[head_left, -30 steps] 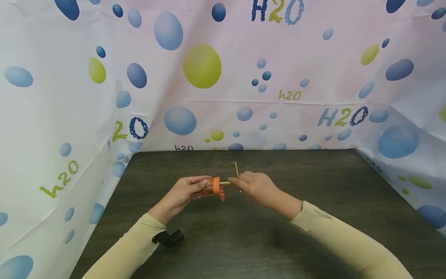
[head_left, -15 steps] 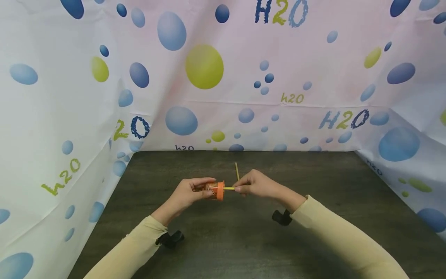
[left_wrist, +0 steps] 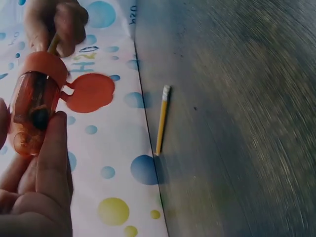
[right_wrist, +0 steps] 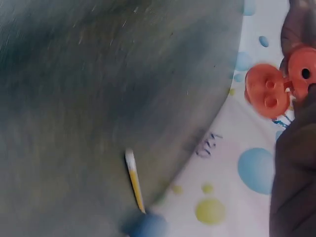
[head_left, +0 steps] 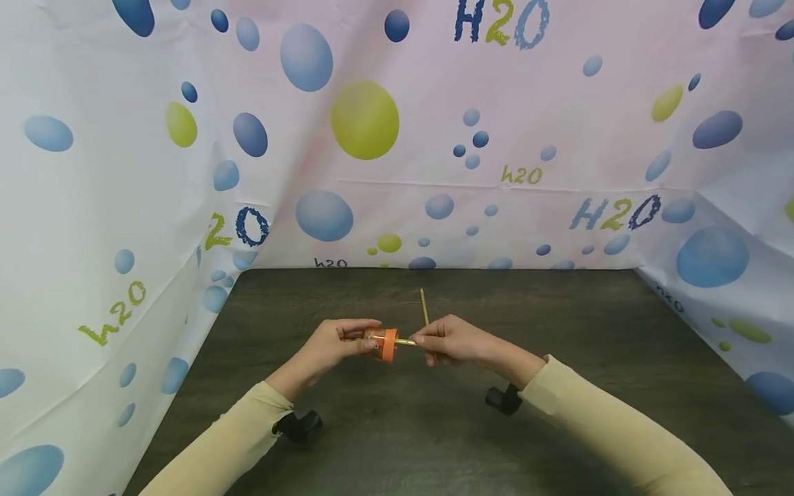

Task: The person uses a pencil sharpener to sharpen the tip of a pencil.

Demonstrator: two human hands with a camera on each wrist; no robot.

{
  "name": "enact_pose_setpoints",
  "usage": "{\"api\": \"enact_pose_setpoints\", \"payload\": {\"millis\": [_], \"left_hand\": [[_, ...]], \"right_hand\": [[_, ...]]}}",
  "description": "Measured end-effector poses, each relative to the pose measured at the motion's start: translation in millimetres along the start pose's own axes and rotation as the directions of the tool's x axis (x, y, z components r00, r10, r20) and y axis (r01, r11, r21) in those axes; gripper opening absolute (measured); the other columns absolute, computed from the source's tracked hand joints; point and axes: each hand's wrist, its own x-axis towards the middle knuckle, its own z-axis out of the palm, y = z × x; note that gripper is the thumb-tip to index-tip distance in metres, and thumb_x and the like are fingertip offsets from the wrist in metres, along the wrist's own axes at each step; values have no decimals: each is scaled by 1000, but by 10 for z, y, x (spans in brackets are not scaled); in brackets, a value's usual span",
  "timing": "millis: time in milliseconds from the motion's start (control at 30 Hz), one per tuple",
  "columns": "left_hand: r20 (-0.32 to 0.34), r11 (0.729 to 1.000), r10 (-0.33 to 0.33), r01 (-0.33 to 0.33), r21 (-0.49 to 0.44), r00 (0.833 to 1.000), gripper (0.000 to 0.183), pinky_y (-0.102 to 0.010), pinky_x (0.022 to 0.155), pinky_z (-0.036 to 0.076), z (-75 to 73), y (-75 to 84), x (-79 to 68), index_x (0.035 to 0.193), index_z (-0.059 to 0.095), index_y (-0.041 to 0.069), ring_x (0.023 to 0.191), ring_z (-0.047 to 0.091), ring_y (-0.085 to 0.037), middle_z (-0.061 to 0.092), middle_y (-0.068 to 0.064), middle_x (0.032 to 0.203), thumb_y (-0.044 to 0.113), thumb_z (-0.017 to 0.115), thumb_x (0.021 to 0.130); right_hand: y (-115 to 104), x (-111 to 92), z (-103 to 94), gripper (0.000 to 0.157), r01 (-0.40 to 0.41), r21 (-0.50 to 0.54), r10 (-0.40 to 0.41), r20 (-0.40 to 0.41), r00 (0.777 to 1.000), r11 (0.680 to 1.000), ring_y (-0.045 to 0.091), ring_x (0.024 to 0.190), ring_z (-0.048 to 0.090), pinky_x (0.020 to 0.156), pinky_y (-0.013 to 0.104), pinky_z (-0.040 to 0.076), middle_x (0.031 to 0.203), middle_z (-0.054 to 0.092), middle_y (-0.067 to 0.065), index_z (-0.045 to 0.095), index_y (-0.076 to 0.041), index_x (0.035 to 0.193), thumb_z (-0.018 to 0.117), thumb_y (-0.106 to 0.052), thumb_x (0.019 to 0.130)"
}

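My left hand [head_left: 325,348] grips an orange pencil sharpener [head_left: 389,346] with a see-through barrel, held sideways above the table. Its round flip lid [left_wrist: 90,93] hangs open on a hinge, and two holes show in the sharpener's head [right_wrist: 302,66] in the right wrist view. Between thumb and fingers, my right hand [head_left: 455,339] pinches a yellow pencil [head_left: 404,342] whose end is inside the sharpener. Dark contents show through the barrel in the left wrist view. A second yellow pencil [head_left: 424,303] with a white end lies on the table just beyond the right hand.
The dark wooden table [head_left: 397,427] stretches under both arms. Behind it and along the sides hangs a white sheet [head_left: 428,124] printed with blue and green dots. Black wrist cameras are strapped to the left wrist [head_left: 298,426] and right wrist [head_left: 504,399].
The right hand has turned from knuckles-up to thumb toward the camera, still pinching the pencil. Both hands have come slightly closer to the body. In the head view, the lid has swung out of sight.
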Motion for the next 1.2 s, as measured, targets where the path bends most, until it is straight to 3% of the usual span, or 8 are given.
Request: {"api": "enact_pose_setpoints", "payload": {"millis": [167, 333, 433, 533, 800, 967, 1100, 1200], "left_hand": [[37, 988, -62, 66, -141, 997, 56, -41, 101, 59, -23, -6, 22, 145, 56, 0, 109, 73, -15, 68, -18, 136, 34, 65, 102], [78, 947, -100, 119, -299, 992, 57, -37, 103, 57, -35, -6, 22, 150, 48, -4, 98, 74, -4, 76, -3, 119, 28, 60, 105], [87, 951, -92, 114, -289, 992, 58, -36, 101, 58, -32, 1, 18, 149, 48, -5, 98, 73, -4, 75, -2, 119, 28, 63, 103], [61, 975, -67, 78, -210, 996, 59, -41, 103, 58, -14, 17, 4, 148, 52, -3, 108, 73, -14, 71, -15, 130, 28, 68, 100], [-3, 993, 104, -104, 56, 995, 48, -40, 92, 62, 44, 49, -19, 139, 61, -2, 117, 70, -33, 67, -26, 134, 16, 72, 96], [15, 988, 125, -126, 91, 992, 48, -37, 91, 63, 61, 31, -20, 138, 62, -3, 118, 70, -36, 67, -26, 134, 17, 72, 96], [4, 999, 38, -38, 11, 999, 52, -46, 99, 59, 61, 15, -2, 142, 59, -1, 122, 68, -33, 64, -24, 140, 28, 69, 100], [15, 995, -27, 28, -99, 1000, 57, -48, 105, 56, 46, 16, 10, 146, 54, -2, 117, 71, -23, 63, -24, 141, 32, 66, 101]], "right_hand": [[0, -34, 63, 34, 242, -574, -391, -151, 908, 783, 7, 72, 67, 62, 19, 52, 96, 77, 9, 69, -5, 127, 71, -21, 97], [103, -1, 103, 33, 257, -936, -829, -62, 556, 242, 9, 68, 66, 54, 19, 51, 81, 72, -1, 77, -11, 106, 89, -9, 75], [137, 31, 115, 35, 256, -953, -887, -29, 461, 164, 7, 63, 62, 50, 16, 47, 73, 68, -2, 79, -11, 102, 91, -5, 69], [101, 8, 131, 27, 294, -920, -843, -69, 534, 261, 8, 63, 65, 52, 17, 48, 75, 73, -1, 80, -8, 101, 87, -4, 75], [-63, -62, 13, 26, 146, -162, -167, -124, 978, 976, 2, 47, 39, 46, 20, 34, 68, 70, 1, 75, 7, 113, 62, -11, 101], [-46, -34, -75, 35, -127, 216, 113, 76, 991, 968, 5, 43, 23, 44, 21, 23, 62, 53, -8, 68, 12, 122, 52, -15, 106], [-51, -28, -35, 34, 52, -68, -54, -22, 998, 996, 5, 49, 39, 48, 21, 34, 71, 67, 5, 69, 7, 125, 52, -17, 107], [-61, -46, 18, 31, 184, -438, -269, -140, 953, 880, 4, 57, 51, 53, 20, 41, 85, 75, 9, 71, 0, 126, 59, -20, 104]]}}
